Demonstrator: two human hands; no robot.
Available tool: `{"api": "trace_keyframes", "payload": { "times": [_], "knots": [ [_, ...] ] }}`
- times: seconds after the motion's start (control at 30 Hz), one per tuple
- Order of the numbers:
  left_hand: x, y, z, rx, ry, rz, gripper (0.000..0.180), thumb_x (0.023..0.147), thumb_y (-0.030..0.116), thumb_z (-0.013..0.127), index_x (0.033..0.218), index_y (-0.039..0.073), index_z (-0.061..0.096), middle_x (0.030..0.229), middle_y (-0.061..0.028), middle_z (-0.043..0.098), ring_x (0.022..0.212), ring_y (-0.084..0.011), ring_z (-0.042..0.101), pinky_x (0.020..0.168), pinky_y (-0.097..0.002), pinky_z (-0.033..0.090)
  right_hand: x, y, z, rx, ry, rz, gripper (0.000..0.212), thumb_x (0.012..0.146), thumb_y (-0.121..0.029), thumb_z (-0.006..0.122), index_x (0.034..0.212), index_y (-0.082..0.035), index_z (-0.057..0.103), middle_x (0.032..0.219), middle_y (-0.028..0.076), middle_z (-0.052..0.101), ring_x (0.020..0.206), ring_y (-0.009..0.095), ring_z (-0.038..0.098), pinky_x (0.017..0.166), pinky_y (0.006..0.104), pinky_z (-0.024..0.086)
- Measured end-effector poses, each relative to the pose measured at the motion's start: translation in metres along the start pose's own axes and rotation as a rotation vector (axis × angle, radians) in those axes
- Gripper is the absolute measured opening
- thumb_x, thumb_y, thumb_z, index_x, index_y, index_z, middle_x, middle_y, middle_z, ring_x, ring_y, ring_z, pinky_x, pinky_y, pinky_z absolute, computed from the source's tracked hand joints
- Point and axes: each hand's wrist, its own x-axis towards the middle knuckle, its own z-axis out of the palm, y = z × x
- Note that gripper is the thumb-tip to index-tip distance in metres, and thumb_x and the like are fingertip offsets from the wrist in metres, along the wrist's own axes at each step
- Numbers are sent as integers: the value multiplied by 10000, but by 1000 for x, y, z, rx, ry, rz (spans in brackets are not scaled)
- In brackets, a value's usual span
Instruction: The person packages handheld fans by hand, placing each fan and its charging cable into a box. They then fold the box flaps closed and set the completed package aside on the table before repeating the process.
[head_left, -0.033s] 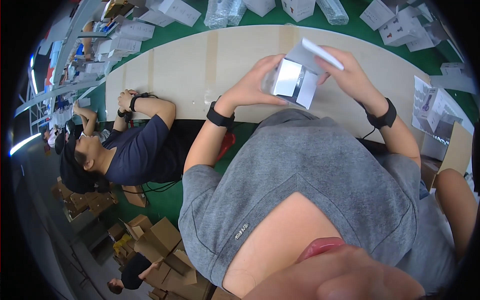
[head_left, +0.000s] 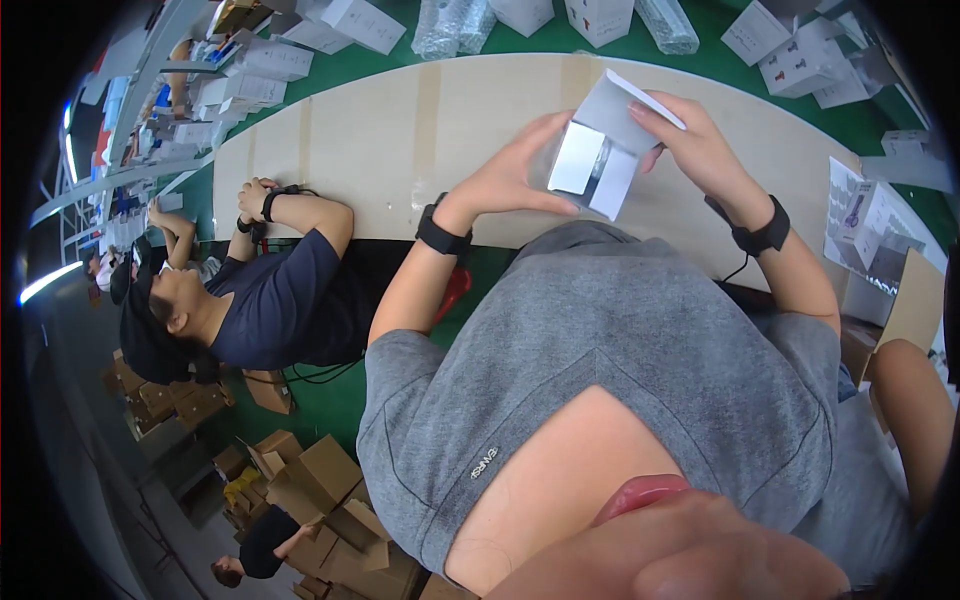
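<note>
A small white cardboard box with its top opened is held over the near side of the table. My left hand wraps round its left side, thumb toward me and fingers on the far side. My right hand grips the raised lid flap, with the thumb on its inner face and the other fingers behind. Lower side flaps stick out toward me. Between them shows a narrow dark gap with something shiny inside, too small to make out. Both wrists wear black bands.
The pale tabletop has tan tape strips. White boxes and bubble-wrapped packs line its far side. An open carton stands at the right. A co-worker in dark clothes sits at the left, forearms on the table. Brown cartons are piled behind.
The lid flap is tilted a little, so more of its inner face shows. Both hands keep hold of the box at nearly the same spot.
</note>
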Motion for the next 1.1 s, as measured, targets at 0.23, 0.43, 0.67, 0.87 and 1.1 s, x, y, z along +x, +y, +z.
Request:
{"api": "trace_keyframes", "payload": {
  "times": [0.23, 0.43, 0.67, 0.87, 1.1],
  "knots": [
    [19, -1, 26, 261, 230, -280, 744, 709, 337, 697, 1257, -24, 348, 1044, -218, 567, 986, -304, 557, 898, -337, 393, 43, 21, -9, -224, 418, -413, 305, 784, -189, 636, 1017, -7, 560, 869, 85, 606, 740, 164, 582, 591, 261, 474],
    [13, -28, 10, 85, 350, -229, 413, 887, 324, 458, 1091, -33, 501, 902, -205, 611, 883, -301, 594, 767, -345, 447, 5, 32, 15, -988, 238, -985, 328, 727, -141, 660, 1016, -33, 548, 960, 113, 575, 876, 248, 565, 707, 326, 465],
    [10, -33, 6, 31, 331, -232, 367, 923, 281, 392, 953, -30, 585, 839, -169, 629, 774, -301, 608, 687, -360, 458, -21, 31, -2, -1213, -63, -643, 468, 650, -147, 680, 1086, -76, 527, 1190, 128, 463, 1175, 289, 391, 936, 430, 324],
    [28, -16, 19, 290, 237, -173, 373, 912, 297, 406, 897, -33, 579, 758, -212, 609, 719, -346, 596, 658, -384, 456, -30, 27, 0, -1340, 40, -770, 448, 651, -159, 681, 1062, -72, 526, 1182, 125, 471, 1172, 294, 400, 951, 438, 323],
    [41, -14, 11, 418, 276, -189, 318, 879, 278, 459, 890, -16, 580, 785, -205, 605, 750, -359, 583, 666, -403, 456, -20, 38, -26, -1402, -62, -900, 331, 651, -156, 689, 925, -49, 537, 1102, 133, 523, 1101, 306, 472, 962, 442, 341]
  ]
}}
